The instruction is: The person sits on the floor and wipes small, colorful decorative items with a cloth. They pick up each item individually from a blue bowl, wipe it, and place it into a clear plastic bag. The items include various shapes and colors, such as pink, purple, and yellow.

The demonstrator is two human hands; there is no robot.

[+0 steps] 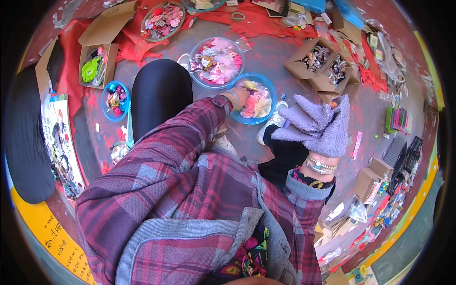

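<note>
Grey flooring, heavily smeared with red, forms the work surface, with red cloth laid along the upper part of the frame. A lavender plush piece, folded into several finger-like lobes, stands right of centre. It covers the right hand down to the bare, braceleted wrist; whether that hand is inside it as in a glove or grips it from beneath, and how far its fingers are spread, cannot be determined. Just left of the plush, near frame centre, sits a blue basin of cream and pink soft pieces. The left hand reaches over its left side, fingers bent down into the contents; its closure, and any hold on a piece, cannot be confirmed.

Assessment: the step in hand appears to be picking through the basin while the right hand carries the plush. Proceeding would call for a light pinch on one piece without dragging its neighbours.

Beyond, a clear basin of pink items adjoins at upper centre; a smaller blue tub lies left, and cardboard boxes stand upper right.
</note>
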